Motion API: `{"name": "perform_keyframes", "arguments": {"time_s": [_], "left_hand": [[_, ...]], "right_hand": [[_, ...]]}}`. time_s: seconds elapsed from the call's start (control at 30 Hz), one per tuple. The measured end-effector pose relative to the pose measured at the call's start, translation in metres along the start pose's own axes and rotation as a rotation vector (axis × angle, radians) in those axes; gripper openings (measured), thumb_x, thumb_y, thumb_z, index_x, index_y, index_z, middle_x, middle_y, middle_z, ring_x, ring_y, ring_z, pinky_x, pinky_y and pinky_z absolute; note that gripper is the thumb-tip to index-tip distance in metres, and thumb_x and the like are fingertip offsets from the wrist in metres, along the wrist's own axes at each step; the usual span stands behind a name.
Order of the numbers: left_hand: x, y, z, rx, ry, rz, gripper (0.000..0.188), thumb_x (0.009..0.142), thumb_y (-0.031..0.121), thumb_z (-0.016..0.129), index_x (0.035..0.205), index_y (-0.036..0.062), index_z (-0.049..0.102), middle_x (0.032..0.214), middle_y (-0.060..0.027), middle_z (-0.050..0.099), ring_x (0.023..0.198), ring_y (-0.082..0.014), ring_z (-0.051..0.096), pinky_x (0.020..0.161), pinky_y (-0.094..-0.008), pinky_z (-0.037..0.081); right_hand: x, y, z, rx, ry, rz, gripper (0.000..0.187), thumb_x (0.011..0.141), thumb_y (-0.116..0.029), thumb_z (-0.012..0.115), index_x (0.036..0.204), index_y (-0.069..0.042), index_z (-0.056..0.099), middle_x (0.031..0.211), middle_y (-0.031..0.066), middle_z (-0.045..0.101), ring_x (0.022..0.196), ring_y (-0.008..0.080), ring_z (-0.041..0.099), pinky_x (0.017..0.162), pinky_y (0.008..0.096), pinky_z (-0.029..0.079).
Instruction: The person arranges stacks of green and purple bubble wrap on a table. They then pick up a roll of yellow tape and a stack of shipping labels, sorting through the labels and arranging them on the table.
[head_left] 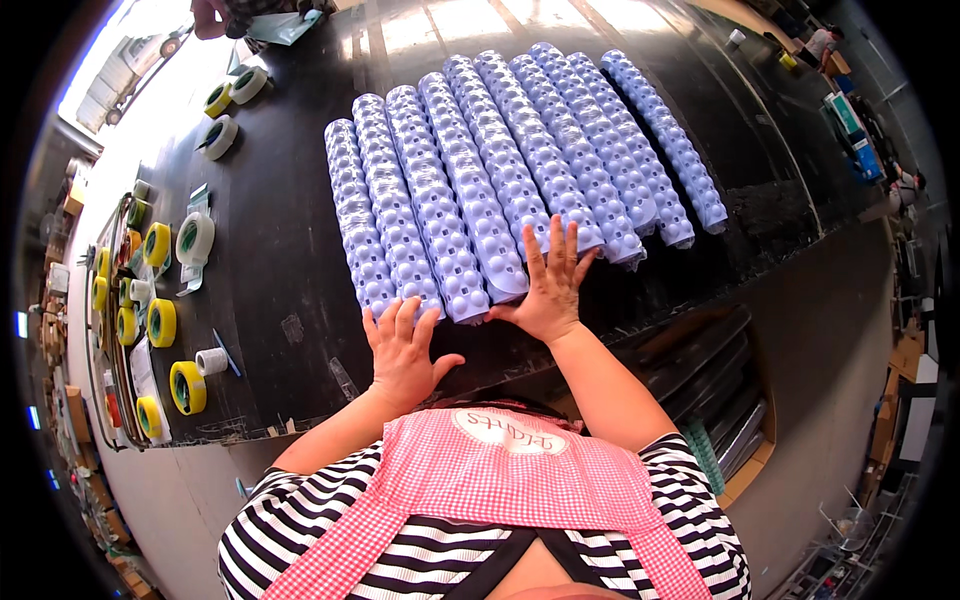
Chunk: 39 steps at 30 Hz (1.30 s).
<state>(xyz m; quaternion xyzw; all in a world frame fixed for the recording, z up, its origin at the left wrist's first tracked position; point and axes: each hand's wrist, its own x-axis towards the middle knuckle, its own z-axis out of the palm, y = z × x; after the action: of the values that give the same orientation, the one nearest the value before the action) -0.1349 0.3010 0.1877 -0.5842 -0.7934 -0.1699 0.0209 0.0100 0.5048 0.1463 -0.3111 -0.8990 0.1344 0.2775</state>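
Note:
Several long lavender rolls [440, 190] with bumpy, dimpled surfaces lie side by side on a black table [280, 250]. Clear film glints on them. Their near ends point toward me. My left hand [402, 350] touches the near ends of the leftmost rolls with its fingertips, thumb spread out to the side. Fingers fanned, my right hand [548, 290] rests against the near ends of the middle rolls. Neither hand is wrapped round anything. The rightmost roll [665, 140] lies slightly apart from the others, with a dark gap between.
Yellow-rimmed tape rolls [187, 387] and white tape rolls [195, 238] lie along the table's left side, near a blue pen [227, 353]. Below the right edge, an open cardboard box [755, 470] holds dark long pieces. Another person's hand [208, 18] shows at the far left.

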Motion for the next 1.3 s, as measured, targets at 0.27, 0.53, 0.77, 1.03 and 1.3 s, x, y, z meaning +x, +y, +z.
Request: {"name": "perform_keyframes", "arguments": {"time_s": [0.27,0.53,0.77,1.03,1.3], "left_hand": [[0.029,-0.02,0.014,0.099,0.196,0.029,0.056,0.061,0.046,0.081,0.1,0.0125,0.06,0.102,-0.0065,0.049,0.1,-0.0283,0.048,0.092,-0.0428,0.033],[0.028,-0.022,0.018,0.083,0.18,0.031,0.053,0.065,0.037,0.082,0.106,0.012,0.06,0.105,-0.009,0.051,0.102,-0.031,0.049,0.091,-0.0441,0.035],[0.015,0.032,0.012,-0.179,0.236,0.461,0.027,0.079,0.023,0.073,0.102,0.0101,0.066,0.11,-0.0101,0.058,0.1,-0.0295,0.054,0.093,-0.0432,0.036],[0.033,0.113,0.076,-0.51,-0.237,0.821,0.026,0.068,0.01,0.074,0.093,0.0111,0.067,0.119,-0.0116,0.058,0.105,-0.0312,0.056,0.09,-0.0439,0.043],[0.041,0.096,0.076,-0.513,-0.285,0.847,0.021,0.074,0.016,0.073,0.094,0.0118,0.067,0.126,-0.008,0.055,0.112,-0.0288,0.053,0.094,-0.0441,0.042]], "right_hand": [[0.0,-0.006,0.0,-0.036,-0.098,0.037,0.136,0.044,-0.069,0.082,0.153,-0.024,0.014,0.157,0.0193,0.001,0.145,0.0428,-0.005,0.105,0.0737,-0.003],[-0.022,-0.009,-0.039,0.042,-0.065,0.039,0.126,0.054,-0.065,0.08,0.153,-0.021,0.017,0.158,0.0212,0.004,0.146,0.0418,0.001,0.112,0.0646,0.001],[-0.202,0.109,-0.1,-0.303,0.582,0.639,0.075,0.079,-0.022,0.072,0.142,-0.004,0.036,0.142,0.0241,0.038,0.13,0.0408,0.037,0.109,0.0503,0.028],[-0.208,0.177,-0.059,-0.093,0.16,1.393,0.098,0.084,-0.037,0.068,0.153,-0.011,0.004,0.144,0.0259,0.033,0.13,0.0415,0.04,0.105,0.0468,0.04],[-0.21,0.191,-0.027,-0.217,-0.026,1.347,0.094,0.077,-0.011,0.055,0.154,-0.025,0.002,0.136,0.0339,0.035,0.109,0.0471,0.056,0.095,0.0491,0.047]]}}
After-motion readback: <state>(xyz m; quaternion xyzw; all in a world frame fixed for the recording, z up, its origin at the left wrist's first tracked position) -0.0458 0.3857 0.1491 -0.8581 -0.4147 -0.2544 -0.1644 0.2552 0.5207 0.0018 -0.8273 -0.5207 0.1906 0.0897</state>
